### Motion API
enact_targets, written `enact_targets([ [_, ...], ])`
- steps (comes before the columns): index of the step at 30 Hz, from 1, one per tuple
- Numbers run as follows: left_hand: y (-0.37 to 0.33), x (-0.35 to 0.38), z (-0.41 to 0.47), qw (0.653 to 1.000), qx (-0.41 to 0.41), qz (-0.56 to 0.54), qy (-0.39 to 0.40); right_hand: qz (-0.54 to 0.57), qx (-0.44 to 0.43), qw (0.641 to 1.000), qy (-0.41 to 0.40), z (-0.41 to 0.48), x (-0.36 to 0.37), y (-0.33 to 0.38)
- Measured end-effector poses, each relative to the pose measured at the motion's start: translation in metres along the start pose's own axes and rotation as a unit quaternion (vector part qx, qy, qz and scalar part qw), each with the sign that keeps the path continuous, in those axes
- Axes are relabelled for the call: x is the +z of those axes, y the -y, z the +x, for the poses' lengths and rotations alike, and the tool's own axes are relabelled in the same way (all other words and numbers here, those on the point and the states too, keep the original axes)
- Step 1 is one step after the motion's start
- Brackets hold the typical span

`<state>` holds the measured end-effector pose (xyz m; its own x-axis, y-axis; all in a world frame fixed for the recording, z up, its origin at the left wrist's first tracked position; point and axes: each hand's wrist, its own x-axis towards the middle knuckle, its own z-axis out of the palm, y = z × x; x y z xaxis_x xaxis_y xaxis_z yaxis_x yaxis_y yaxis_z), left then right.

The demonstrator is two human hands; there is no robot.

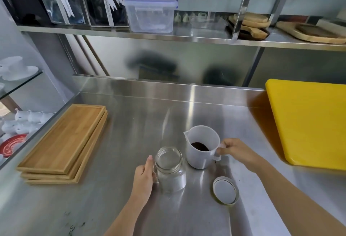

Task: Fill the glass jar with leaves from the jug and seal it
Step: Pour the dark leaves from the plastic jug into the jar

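Observation:
A clear glass jar (171, 170) stands upright and open on the steel counter, with nothing inside. My left hand (143, 181) wraps its left side. Just behind and to the right stands a white plastic jug (201, 146) with dark leaves (200, 146) at its bottom. My right hand (236, 150) pinches the jug's handle on its right side. The jar's round lid (225, 190) lies flat on the counter, to the right of the jar and in front of the jug.
A stack of wooden trays (63, 144) lies at the left of the steel counter (142, 121). A yellow cutting board (310, 121) lies at the right. Above the counter, a shelf holds a plastic box (149, 14) and wooden boards (250, 25).

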<state>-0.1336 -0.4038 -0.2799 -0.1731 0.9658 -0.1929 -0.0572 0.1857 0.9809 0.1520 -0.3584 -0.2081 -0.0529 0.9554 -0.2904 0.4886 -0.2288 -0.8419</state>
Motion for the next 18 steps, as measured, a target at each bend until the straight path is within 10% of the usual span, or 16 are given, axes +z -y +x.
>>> enact_targets([
  [7,0.002,0.005,-0.003,0.999,0.014,0.036,0.006,0.334,-0.049,0.94,-0.047,-0.024,0.026,-0.005],
  [18,-0.004,0.011,-0.012,0.997,0.029,0.073,0.002,0.207,-0.177,0.947,-0.168,-0.045,0.009,0.035],
])
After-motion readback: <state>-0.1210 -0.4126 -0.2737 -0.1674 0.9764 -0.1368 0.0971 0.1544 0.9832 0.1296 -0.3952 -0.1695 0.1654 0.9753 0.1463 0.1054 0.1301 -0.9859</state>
